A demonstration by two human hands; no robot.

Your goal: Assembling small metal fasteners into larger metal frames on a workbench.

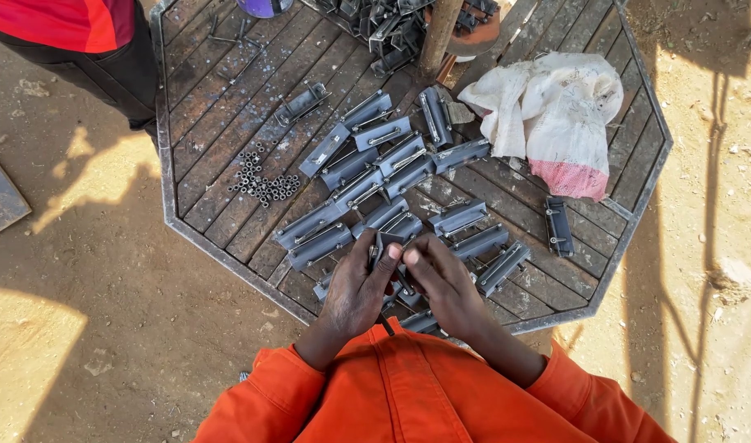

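My left hand (pixel 357 289) and my right hand (pixel 443 283) meet over the near edge of an octagonal slatted table (pixel 228 123). Together they pinch a small grey metal bracket (pixel 385 246) between the fingertips, with a thin dark rod or bolt sticking down from it between my wrists. Several similar grey metal brackets with bolts (pixel 375 164) lie in rows on the table just beyond my hands. A heap of small dark nuts (pixel 265 182) sits to the left of them. Orange sleeves cover both my forearms.
A crumpled white sack with a pink patch (pixel 556 115) lies at the table's right. A wooden post (pixel 438 37) rises from the table's middle with more metal parts (pixel 384 25) behind it. Another person in red and black (pixel 88 41) stands at the far left. Sandy ground surrounds the table.
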